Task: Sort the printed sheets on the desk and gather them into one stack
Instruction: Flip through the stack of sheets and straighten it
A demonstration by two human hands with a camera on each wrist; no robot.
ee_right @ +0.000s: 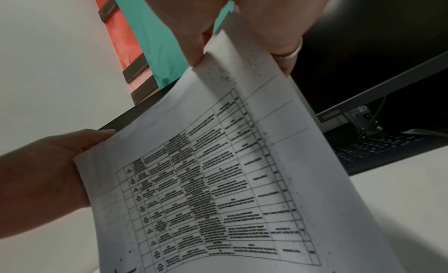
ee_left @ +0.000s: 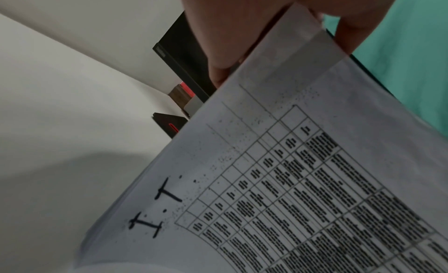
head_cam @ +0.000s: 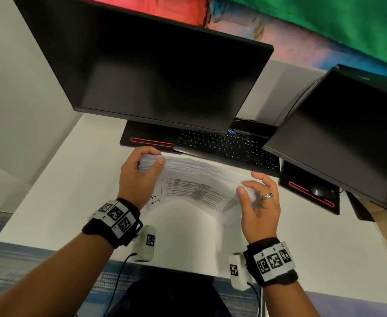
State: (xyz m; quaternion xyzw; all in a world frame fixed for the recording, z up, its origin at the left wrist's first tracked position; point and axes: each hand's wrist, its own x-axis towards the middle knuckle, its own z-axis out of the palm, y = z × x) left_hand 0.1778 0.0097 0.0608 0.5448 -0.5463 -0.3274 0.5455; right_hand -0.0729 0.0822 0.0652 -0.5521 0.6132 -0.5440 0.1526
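- The thick bundle of white printed sheets with black tables (head_cam: pixel 194 184) is held up off the white worktop (head_cam: pixel 62 191), bowed between both hands.
- The left hand (head_cam: pixel 140 177) has its grip clamped on one end; the right hand (head_cam: pixel 260 202) pinches the other, fingers loosely spread.
- Gathering looks almost done; next, I'd say, tap the edges square and lay it down.

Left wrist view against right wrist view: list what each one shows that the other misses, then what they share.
Only the left wrist view shows the handwritten "I.T." beside the printed table and a monitor base with a red stripe.

Only the right wrist view shows the keyboard, the ring on the right hand, and the left hand gripping the far edge.

Both show the stack of printed sheets held bowed above the white desk.
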